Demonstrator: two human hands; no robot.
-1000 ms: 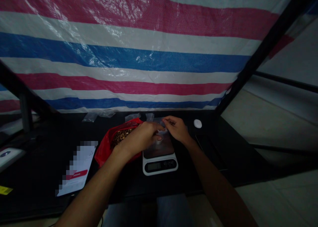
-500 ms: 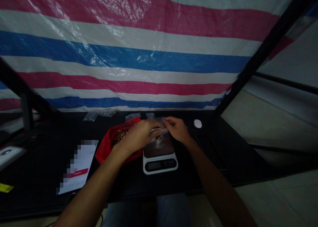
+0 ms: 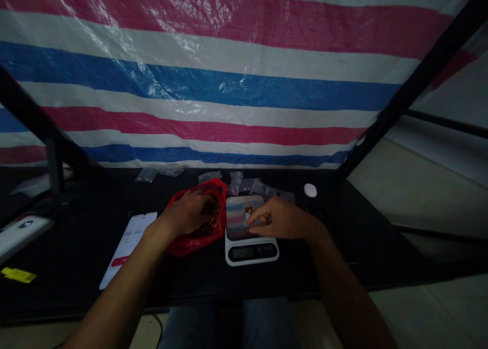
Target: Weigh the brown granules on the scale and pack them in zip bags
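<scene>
A white kitchen scale (image 3: 251, 250) with a shiny platform sits on the dark table. On its platform stands a small cup (image 3: 249, 208) with brown bits inside. My right hand (image 3: 280, 219) lies over the platform's right side, fingers loosely curled and pointing toward the cup. My left hand (image 3: 186, 215) reaches into a red plastic bag (image 3: 182, 244) of brown pieces, left of the scale; its fingertips are hidden among the pieces.
Several small clear plastic bags (image 3: 244, 185) lie behind the scale by a striped tarp (image 3: 229, 84). A white paper (image 3: 127, 247) lies left of the red bag. A small white round object (image 3: 310, 190) sits at right, a yellow tag (image 3: 17, 274) at far left.
My left hand moved from above the scale's cup back into the red bag. My right hand dropped from behind the cup to the platform's right side. The view shifted slightly.
</scene>
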